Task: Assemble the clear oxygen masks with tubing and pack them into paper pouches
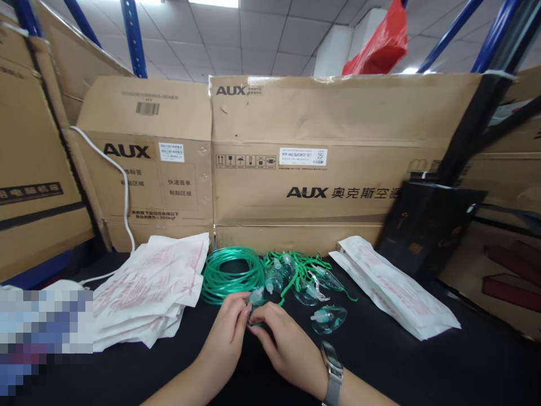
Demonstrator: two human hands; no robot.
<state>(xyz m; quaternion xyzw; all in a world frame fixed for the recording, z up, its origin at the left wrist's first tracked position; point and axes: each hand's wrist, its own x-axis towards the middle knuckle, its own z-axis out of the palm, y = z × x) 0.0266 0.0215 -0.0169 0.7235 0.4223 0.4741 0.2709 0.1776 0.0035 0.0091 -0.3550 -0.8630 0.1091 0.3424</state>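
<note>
My left hand point(229, 327) and my right hand point(284, 338) meet low in the middle of the view, fingertips almost touching. Between them is a clear green oxygen mask point(257, 295), its connector end showing above the fingers and the rest mostly hidden. My left fingers pinch its side, while the right ones are closed on its edge, where a bit of green strap shows. Just behind lies a coil of green tubing point(233, 275). More masks point(274, 276) lie there with tangled green elastic straps point(310, 265), and a single mask point(328, 319) rests to the right.
White printed pouches point(147, 287) are stacked at left on the black table point(380, 361); more pouches point(397, 287) lie at right. Cardboard panels point(338, 129) wall off the back. A black box point(431, 225) leans at right, and a white cable point(125, 192) hangs at left.
</note>
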